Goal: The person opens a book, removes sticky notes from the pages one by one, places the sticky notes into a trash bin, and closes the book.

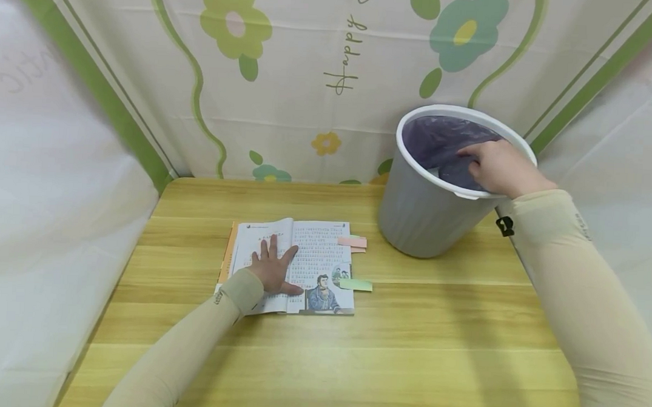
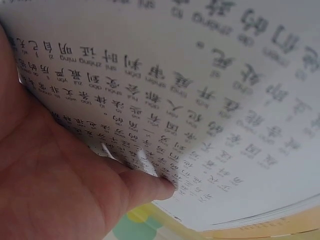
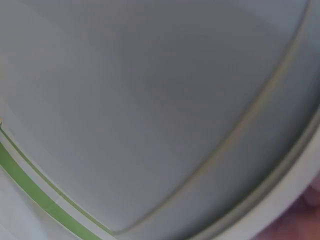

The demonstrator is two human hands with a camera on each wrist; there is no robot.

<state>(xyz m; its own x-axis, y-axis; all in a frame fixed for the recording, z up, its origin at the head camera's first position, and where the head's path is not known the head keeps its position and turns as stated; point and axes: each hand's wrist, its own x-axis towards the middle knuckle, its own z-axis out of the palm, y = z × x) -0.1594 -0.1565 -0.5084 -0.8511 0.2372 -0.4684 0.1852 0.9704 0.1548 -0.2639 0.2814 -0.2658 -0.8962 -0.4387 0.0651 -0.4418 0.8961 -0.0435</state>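
An open book (image 1: 321,246) with printed Chinese text and a picture of a seated figure lies on the table. My left hand (image 1: 271,271) rests on its left page, fingers spread; the left wrist view shows that hand (image 2: 75,185) against the page (image 2: 165,100). My right hand (image 1: 505,169) is over the mouth of a grey bin (image 1: 424,208), just inside its white rim, with the index finger extended and nothing visible in it. A small white scrap (image 1: 433,171) shows inside the dark liner (image 1: 443,136). The right wrist view is mostly the bin's outer wall (image 3: 150,100).
Pink tabs (image 1: 351,241) and a green tab (image 1: 356,284) stick out from the book's right edge. The wooden table (image 1: 407,353) ends at a flowered curtain (image 1: 308,105) behind. White cloth (image 1: 41,215) hangs on both sides.
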